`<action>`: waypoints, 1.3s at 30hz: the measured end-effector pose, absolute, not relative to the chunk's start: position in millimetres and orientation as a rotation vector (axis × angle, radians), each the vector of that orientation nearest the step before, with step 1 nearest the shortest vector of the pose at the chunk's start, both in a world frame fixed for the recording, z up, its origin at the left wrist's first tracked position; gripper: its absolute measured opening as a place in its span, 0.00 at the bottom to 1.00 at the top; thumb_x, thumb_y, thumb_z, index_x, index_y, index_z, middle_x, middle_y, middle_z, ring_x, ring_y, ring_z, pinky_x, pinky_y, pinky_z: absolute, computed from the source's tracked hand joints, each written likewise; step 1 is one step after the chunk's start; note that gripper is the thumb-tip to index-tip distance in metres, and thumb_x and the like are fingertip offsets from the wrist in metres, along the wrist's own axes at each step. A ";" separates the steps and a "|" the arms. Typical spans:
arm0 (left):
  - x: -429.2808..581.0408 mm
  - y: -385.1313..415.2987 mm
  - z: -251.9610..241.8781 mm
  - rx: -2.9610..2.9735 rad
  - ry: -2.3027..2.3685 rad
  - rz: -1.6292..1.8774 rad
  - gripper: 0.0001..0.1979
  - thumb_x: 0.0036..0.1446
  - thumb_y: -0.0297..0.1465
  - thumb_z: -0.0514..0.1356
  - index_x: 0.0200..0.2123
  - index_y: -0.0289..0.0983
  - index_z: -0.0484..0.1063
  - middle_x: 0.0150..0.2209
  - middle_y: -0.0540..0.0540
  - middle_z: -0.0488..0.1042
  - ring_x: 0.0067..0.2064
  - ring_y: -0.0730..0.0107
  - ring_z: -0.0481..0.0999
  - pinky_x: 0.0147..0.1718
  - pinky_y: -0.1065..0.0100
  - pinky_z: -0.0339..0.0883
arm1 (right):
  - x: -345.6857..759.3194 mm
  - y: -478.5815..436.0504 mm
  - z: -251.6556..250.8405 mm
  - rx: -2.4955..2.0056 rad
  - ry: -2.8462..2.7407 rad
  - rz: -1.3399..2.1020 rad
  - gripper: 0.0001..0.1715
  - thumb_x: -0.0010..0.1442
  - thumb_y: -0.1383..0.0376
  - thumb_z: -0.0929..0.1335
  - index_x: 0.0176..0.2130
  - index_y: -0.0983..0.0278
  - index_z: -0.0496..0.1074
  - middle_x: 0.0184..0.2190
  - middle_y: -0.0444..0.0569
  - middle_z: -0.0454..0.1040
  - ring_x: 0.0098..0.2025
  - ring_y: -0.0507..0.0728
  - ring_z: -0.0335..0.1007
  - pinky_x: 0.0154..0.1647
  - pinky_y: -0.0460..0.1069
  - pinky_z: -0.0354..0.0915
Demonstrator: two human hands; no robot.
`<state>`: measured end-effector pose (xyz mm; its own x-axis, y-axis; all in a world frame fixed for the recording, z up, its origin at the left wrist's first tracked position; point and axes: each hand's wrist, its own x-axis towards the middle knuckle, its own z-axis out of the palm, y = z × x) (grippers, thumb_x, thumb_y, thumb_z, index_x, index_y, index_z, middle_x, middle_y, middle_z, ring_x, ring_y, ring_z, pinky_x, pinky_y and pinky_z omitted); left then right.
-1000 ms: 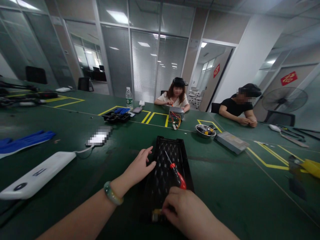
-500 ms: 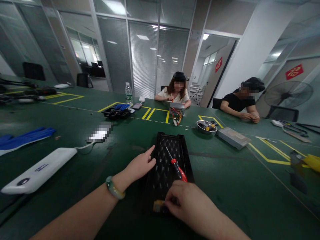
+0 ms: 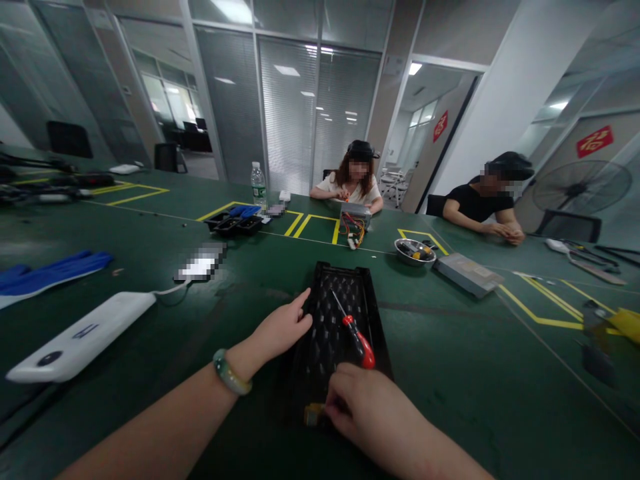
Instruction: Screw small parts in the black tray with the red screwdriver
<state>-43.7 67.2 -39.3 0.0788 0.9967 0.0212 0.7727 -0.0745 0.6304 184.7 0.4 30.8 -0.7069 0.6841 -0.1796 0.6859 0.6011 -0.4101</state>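
A long black perforated panel lies on the green table in front of me. My left hand rests on its left edge with the fingers curled against it and the thumb up. My right hand is closed at the panel's near end, with its fingertips pinched on a small yellowish part there. A screwdriver with a red and black handle lies loose on the panel just beyond my right hand. A green bangle circles my left wrist.
A white device with a cable and blue gloves lie at the left. Black trays, a water bottle, a metal bowl and a grey drive sit farther back. Two other people sit across the table.
The view has shifted slightly. My right hand has edged a little along the panel's near end at the small part. My left hand and the screwdriver have kept their places.
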 end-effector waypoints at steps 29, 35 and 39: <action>-27.6 34.2 2.8 2.432 1.020 0.617 0.08 0.65 0.35 0.61 0.41 0.41 0.80 0.33 0.50 0.73 0.35 0.70 0.73 0.36 0.68 0.63 | 213.5 45.9 -6.9 1.771 2.901 -0.148 0.40 0.60 0.58 0.74 0.66 0.67 0.65 0.52 0.57 0.74 0.54 0.69 0.67 0.61 0.62 0.62; -11.1 13.1 11.2 2.637 0.628 0.392 0.09 0.65 0.33 0.63 0.45 0.48 0.82 0.33 0.51 0.79 0.35 0.70 0.74 0.40 0.65 0.63 | 213.6 47.7 -7.0 1.744 2.928 -0.144 0.38 0.59 0.60 0.73 0.65 0.67 0.67 0.53 0.57 0.75 0.55 0.68 0.68 0.62 0.62 0.62; -9.9 11.6 10.1 2.681 0.629 0.386 0.09 0.64 0.32 0.64 0.45 0.48 0.82 0.33 0.52 0.79 0.34 0.70 0.74 0.40 0.64 0.63 | 211.3 46.6 -5.4 1.757 2.958 -0.172 0.34 0.58 0.63 0.70 0.63 0.68 0.69 0.51 0.57 0.76 0.54 0.67 0.70 0.61 0.61 0.62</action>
<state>-9.9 11.6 10.1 0.8637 0.4711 0.1791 0.3730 -0.8365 0.4013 211.3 46.6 -5.4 -0.4458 0.8709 0.2067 0.8411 0.4866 -0.2362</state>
